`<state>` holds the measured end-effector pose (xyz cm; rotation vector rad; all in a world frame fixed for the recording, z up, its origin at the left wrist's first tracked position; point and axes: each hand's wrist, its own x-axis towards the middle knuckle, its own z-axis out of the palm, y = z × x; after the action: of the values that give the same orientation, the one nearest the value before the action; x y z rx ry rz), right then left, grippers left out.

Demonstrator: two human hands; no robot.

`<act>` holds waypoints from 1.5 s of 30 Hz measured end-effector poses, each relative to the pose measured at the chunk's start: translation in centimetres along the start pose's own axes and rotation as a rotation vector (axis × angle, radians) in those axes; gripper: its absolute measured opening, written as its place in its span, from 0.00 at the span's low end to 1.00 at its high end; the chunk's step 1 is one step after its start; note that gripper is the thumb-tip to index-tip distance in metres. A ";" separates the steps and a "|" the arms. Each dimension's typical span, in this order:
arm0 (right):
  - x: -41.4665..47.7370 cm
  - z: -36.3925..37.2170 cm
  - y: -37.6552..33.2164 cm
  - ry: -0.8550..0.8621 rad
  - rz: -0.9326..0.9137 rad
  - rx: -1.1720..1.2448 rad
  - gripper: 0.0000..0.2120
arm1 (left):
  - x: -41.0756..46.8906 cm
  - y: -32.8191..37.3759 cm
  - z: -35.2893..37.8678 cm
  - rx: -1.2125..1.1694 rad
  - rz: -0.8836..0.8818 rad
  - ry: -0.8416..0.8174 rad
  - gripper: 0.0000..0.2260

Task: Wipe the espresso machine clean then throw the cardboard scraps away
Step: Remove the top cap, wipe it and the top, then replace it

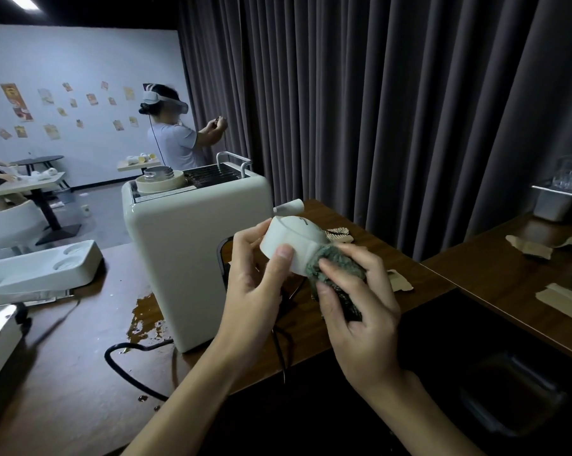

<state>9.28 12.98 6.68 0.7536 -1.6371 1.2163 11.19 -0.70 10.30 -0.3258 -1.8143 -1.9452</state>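
left hand (255, 284) and right hand (357, 311) held up close together, both curled in grips.

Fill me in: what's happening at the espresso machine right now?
The person's left hand holds a cream round part, apparently off the espresso machine, while the right hand rubs it with a grey-green cloth. The machine stands on the wooden counter with a brown spill at its base. Cardboard scraps lie on the counter, not yet picked up.
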 end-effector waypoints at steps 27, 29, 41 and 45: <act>0.1 -0.3 -0.4 0.080 0.152 0.092 0.14 | -1.2 0.8 0.3 0.050 0.050 0.026 0.23; 0.1 -0.3 -0.6 0.072 0.140 0.085 0.14 | -1.0 0.7 0.3 0.066 0.038 0.002 0.21; 0.2 -0.3 -0.6 0.088 0.152 0.093 0.15 | -1.5 0.9 0.3 0.163 0.118 0.006 0.21; 0.3 0.0 -1.0 0.091 0.151 0.087 0.15 | -1.4 1.0 0.9 0.032 0.062 0.024 0.16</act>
<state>10.00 12.65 7.29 0.6277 -1.5972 1.4165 12.74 0.44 10.59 -0.3426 -1.7976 -1.8682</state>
